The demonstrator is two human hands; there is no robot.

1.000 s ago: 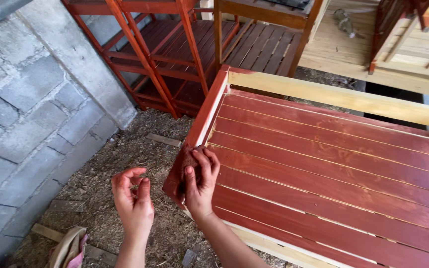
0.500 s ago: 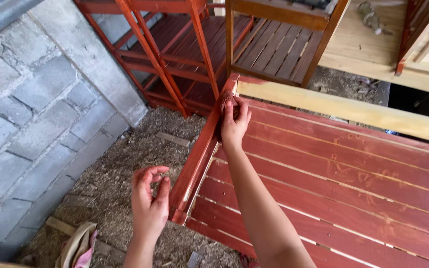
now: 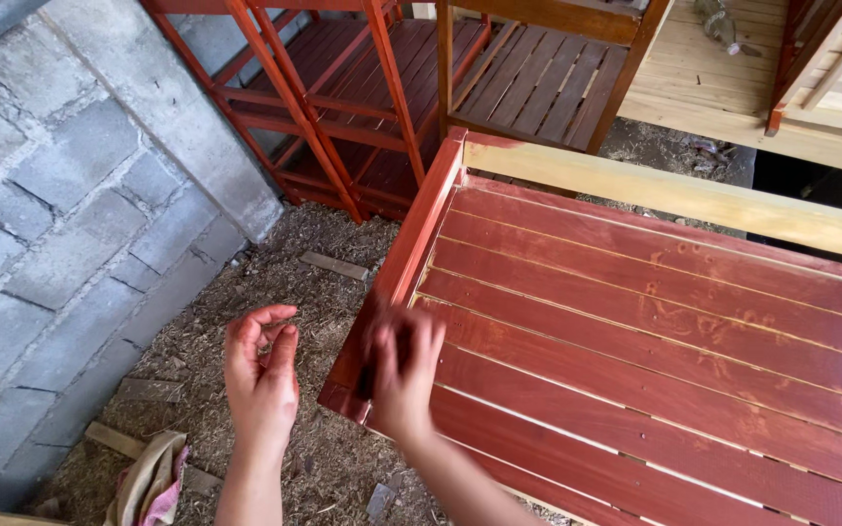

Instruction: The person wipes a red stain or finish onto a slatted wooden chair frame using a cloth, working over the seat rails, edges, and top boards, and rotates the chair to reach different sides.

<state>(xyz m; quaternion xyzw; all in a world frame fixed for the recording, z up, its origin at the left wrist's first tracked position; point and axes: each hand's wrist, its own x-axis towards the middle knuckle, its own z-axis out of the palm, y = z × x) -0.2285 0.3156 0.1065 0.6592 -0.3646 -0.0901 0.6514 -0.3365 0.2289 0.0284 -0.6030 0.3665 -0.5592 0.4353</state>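
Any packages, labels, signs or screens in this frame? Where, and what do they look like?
None in view. Only red-stained slatted wooden furniture, a grey block wall, a rag on the sawdust ground, and the person's two bare hands: left hand, right hand.

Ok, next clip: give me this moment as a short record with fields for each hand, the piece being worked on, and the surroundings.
left hand: free, fingers curled, holds nothing, over the littered ground
right hand: motion-blurred, on the red side rail near its lower end; whether it holds anything cannot be told
workpiece: red-stained slatted frame with one unstained pale rail
surroundings: grey block wall, red shelf racks, sawdust ground, cloth lower left
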